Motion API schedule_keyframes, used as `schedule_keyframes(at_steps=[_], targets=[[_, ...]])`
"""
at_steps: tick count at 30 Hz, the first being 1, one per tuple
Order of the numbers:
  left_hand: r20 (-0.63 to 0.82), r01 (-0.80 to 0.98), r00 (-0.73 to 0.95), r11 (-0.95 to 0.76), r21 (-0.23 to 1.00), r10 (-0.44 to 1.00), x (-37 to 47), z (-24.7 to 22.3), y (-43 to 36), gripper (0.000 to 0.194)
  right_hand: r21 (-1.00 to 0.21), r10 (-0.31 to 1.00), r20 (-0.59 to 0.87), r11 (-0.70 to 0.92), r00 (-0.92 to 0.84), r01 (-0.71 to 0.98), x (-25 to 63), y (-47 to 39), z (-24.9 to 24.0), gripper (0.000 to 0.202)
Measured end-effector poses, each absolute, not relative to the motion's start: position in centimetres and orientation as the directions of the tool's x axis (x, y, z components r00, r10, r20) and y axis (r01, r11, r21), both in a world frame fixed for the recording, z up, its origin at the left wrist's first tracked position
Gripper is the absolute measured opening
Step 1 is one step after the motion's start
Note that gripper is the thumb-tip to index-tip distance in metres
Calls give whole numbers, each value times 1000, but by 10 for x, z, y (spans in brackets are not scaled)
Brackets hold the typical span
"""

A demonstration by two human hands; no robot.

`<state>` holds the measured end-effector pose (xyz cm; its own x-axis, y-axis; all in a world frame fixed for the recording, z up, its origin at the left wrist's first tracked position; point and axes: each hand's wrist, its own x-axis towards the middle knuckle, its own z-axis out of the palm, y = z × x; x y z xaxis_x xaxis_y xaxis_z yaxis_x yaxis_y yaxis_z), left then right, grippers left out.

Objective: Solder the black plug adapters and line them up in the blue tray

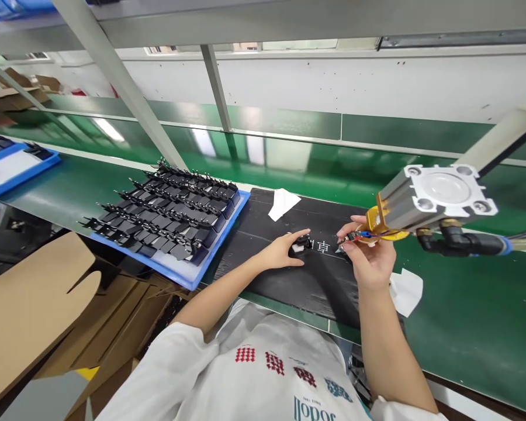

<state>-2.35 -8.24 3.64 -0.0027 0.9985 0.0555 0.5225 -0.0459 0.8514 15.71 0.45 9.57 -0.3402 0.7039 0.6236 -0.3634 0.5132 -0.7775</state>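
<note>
My left hand (283, 251) rests on the black mat with thumb and fingers curved around a small black part (305, 241). Some white shows on that part. To its right, my right hand (372, 257) pinches a small dark metal piece (349, 237) with bits of red and blue by it; its exact kind I cannot make out. Right behind those fingers hangs a silver pneumatic cylinder (442, 187) with a gold-coloured bracket (376, 216). Whether the metal piece joins the bracket is hidden by the hand. White characters show on the mat between both hands.
At left, a blue tray (193, 279) holds several rows of black parts (166, 210). The black mat (272, 286) lies on a green bench (473, 304). White scraps (284, 203) lie on and beside the mat. Cardboard (35, 304) stands lower left; another blue tray (26, 172) sits farther left.
</note>
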Motion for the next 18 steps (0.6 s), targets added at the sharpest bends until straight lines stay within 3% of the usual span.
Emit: schedule_keyframes(at_steps=[5,10,15,18], targets=[[3,519,-270,142,843,963,-4,12,-80,76,-793,670,604,452,-431,-409,147,-3,102,28],[30,542,-300,145,827,954,4,10,-73,70,-780,615,624,446,-483,-440,133,-10,106,30],[60,613,-246,107,783,968,6,10,-66,38,-775,602,632,478,-488,-413,129,-7,103,34],[59,574,-244,95,814,968,5,8,-65,33,-772,598,636,502,-488,-391,131,-6,103,38]])
